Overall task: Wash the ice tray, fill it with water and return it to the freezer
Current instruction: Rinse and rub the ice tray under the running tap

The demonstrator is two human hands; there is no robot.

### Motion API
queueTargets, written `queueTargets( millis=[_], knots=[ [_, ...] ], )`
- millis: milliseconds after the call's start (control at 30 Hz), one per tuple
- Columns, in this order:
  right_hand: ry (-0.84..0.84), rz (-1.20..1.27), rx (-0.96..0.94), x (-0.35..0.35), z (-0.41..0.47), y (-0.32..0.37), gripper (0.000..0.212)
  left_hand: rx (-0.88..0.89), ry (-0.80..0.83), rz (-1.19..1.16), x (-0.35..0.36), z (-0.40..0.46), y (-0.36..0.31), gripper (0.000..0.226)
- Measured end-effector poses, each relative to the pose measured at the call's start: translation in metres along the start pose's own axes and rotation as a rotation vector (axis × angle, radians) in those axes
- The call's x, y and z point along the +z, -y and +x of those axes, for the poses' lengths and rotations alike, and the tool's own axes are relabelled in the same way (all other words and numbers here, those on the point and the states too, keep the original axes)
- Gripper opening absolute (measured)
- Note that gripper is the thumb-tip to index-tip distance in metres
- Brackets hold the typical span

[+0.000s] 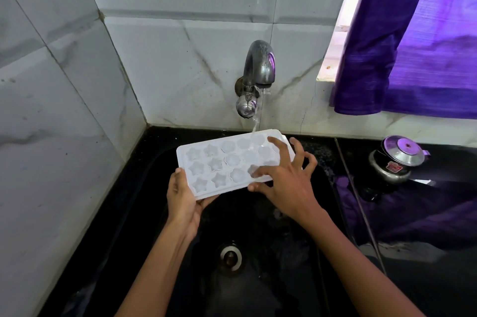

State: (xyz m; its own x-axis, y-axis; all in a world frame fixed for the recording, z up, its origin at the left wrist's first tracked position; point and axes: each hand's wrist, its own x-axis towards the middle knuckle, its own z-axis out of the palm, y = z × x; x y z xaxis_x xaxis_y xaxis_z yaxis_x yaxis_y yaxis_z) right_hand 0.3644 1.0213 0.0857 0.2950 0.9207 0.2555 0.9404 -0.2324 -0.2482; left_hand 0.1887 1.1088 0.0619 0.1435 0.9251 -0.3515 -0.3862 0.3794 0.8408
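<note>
Both forearms are reaching up from the bottom edge of the view over a black sink [296, 278], whose drain [230, 257] is sitting near its front. The person's left hand [182, 196] is gripping the near left corner of the tray [227, 164], thumb on the rim and fingers curled underneath. The right hand [286, 177] is not clasping anything: its fingers are spread and bent, the fingertips pressing into the cups at the tray's right end, apparently rubbing them clean. The tray is being held above the sink, tilted a little, its far right corner sitting under the tap [258, 71], where a thin stream of water [258, 112] is landing on it.

Judging from this, washing is under way and filling has not begun. Only one hand is truly holding the wet plastic, so a firmer push from the rubbing fingers could be twisting it loose into the sink. The stream is striking near the tray's edge, so water could be splashing toward the wall and the black tabletop.

On the tabletop at the right, just beside the sink's edge, a small steel cooker [397, 159] is standing below a purple curtain [413, 40]; it is carrying a red label whose writing is too small to read.
</note>
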Motion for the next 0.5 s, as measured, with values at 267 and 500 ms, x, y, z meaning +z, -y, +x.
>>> queueTargets(
  millis=[267,500],
  knots=[
    [0.079,-0.092,-0.042,-0.001,0.0001,0.0023,0.033,0.002,-0.002,0.012,-0.0001,0.0013,-0.0007,0.03],
    [0.123,-0.138,-0.05,-0.0047,0.0035,0.0027,0.037,-0.01,0.006,0.017,-0.0023,0.0005,-0.0016,0.029]
  ],
)
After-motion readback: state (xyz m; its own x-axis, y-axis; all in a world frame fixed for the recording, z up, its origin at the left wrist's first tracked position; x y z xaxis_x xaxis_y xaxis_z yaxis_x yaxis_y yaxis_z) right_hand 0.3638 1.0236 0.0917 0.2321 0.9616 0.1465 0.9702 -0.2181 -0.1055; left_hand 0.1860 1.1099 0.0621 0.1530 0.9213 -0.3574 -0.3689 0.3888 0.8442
